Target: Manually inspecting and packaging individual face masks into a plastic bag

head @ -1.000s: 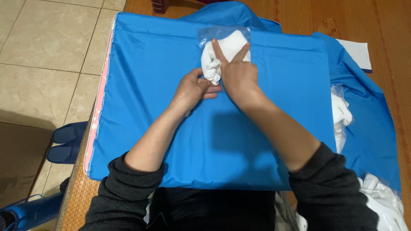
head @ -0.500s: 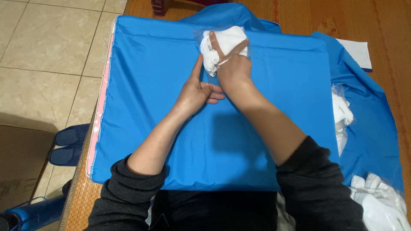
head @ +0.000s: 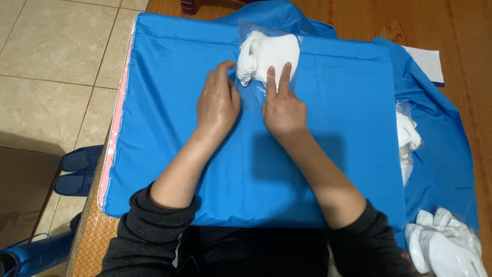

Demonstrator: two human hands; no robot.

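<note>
Seen from above, going left to right: beige floor tiles (head: 46,61), with a pair of dark blue slippers (head: 77,169) at the table's left edge and a blue object (head: 36,254) in the bottom-left corner. Next comes a woven-mat table (head: 87,241), covered by a smooth bright blue cloth (head: 169,102) with a pink edge.

On the cloth, both forearms in dark grey sleeves reach forward. The left hand (head: 218,100) lies palm down, fingers loosely curled, its fingertips touching the left edge of a clear plastic bag (head: 251,102). It grips nothing. Inside the bag, at the far middle of the cloth, sits a folded bundle of white fabric (head: 269,56).

The right hand (head: 283,105) is open and flat — two fingers stretch forward and press on the bag just below the bundle. A second ago this hand lay angled across the bundle itself, and half a second ago it covered it; now it has drawn back toward the body, and the hands sit side by side rather than crossed. The bundle shows fully and looks flatter — the pressing appears to be smoothing the bag down around it.

Further right, another bagged white bundle (head: 407,136) lies at the cloth's edge, a white paper (head: 425,61) rests on the orange mat, and loose white fabric pieces (head: 446,246) sit in the bottom-right corner.
</note>
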